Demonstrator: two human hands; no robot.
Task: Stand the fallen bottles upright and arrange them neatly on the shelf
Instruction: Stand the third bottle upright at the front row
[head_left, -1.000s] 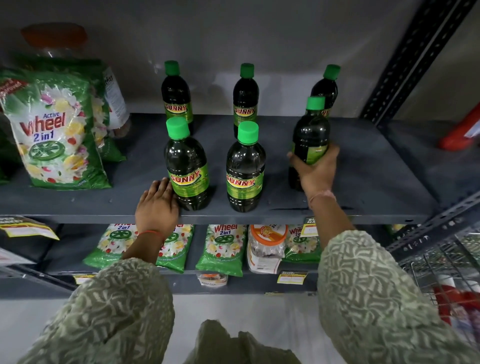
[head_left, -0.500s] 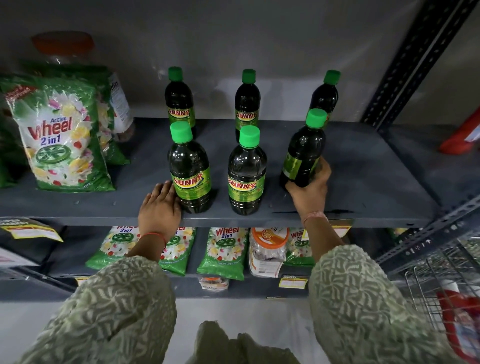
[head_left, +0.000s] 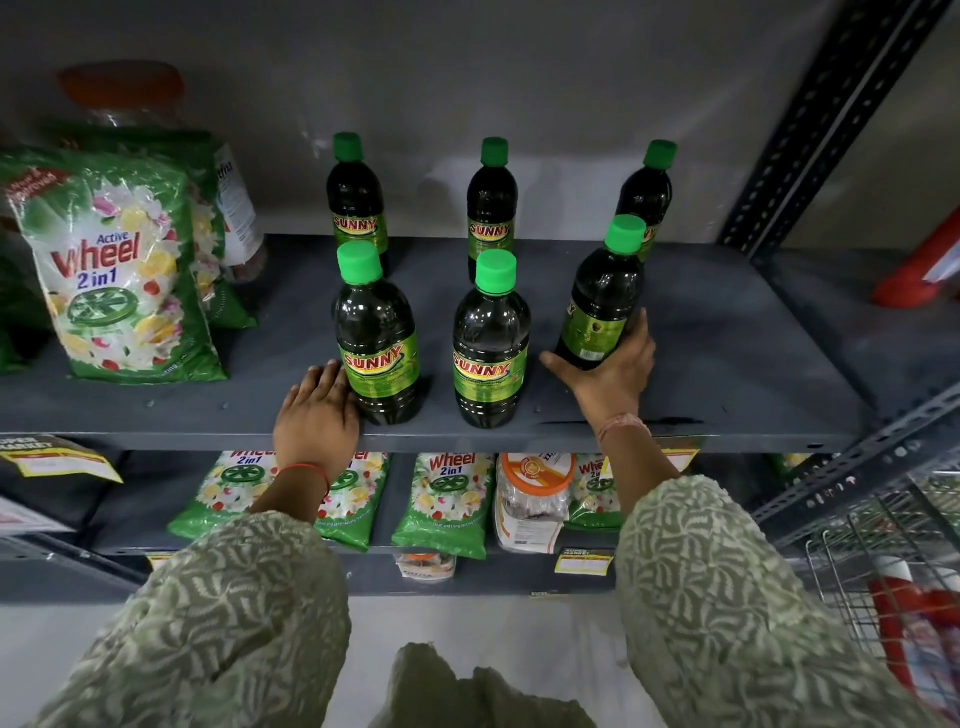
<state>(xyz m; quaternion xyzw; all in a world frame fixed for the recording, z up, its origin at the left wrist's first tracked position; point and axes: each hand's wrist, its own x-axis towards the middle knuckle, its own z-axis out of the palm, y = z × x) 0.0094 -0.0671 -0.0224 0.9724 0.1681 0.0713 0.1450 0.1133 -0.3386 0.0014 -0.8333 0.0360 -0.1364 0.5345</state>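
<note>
Several dark "Sunny" bottles with green caps stand on the grey shelf in two rows. The back row holds three bottles: left, middle, right. In the front row, the left bottle and the middle bottle stand upright. My right hand grips the base of the front right bottle, which leans slightly to the right with its label turned away. My left hand rests flat on the shelf edge, its fingers touching the front left bottle.
Green "Wheel" detergent bags and an orange-lidded jar fill the shelf's left end. A perforated steel upright borders the right. More bags lie on the lower shelf. A wire basket is at lower right.
My right hand has drawn the front right bottle toward the front edge and turned it, its label now facing away. My left hand has stayed beside the front left bottle.
</note>
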